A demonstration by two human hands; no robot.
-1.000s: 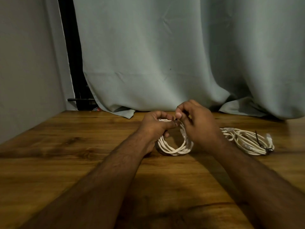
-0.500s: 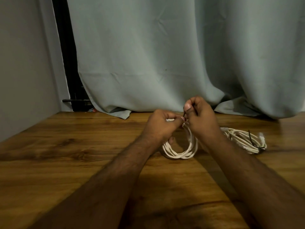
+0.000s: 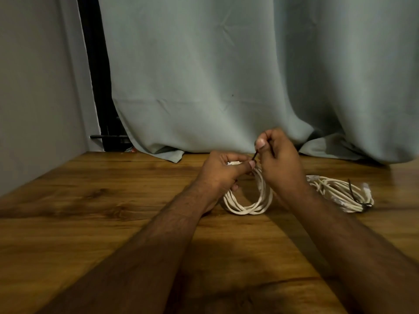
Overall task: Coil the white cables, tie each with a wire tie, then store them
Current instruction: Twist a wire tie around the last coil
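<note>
A white cable coil (image 3: 248,206) stands upright on the wooden table (image 3: 90,211), its lower loop resting on the wood. My left hand (image 3: 221,172) grips the top of this coil, with a white plug end showing at the thumb. My right hand (image 3: 280,159) pinches a thin dark wire tie (image 3: 254,156) between thumb and forefinger, just above the coil's top and touching my left thumb. A second white cable coil (image 3: 337,192) lies flat to the right, bound by a dark wire tie (image 3: 353,194).
A pale grey-green curtain (image 3: 226,75) hangs behind the table, its hem resting on the far edge. A grey wall (image 3: 29,98) bounds the left side, with a dark gap (image 3: 95,75) beside the curtain.
My right hand has risen and pulled the dark wire tie upward away from the coil's top. My left hand keeps its grip on the coil. The view has shifted slightly.
</note>
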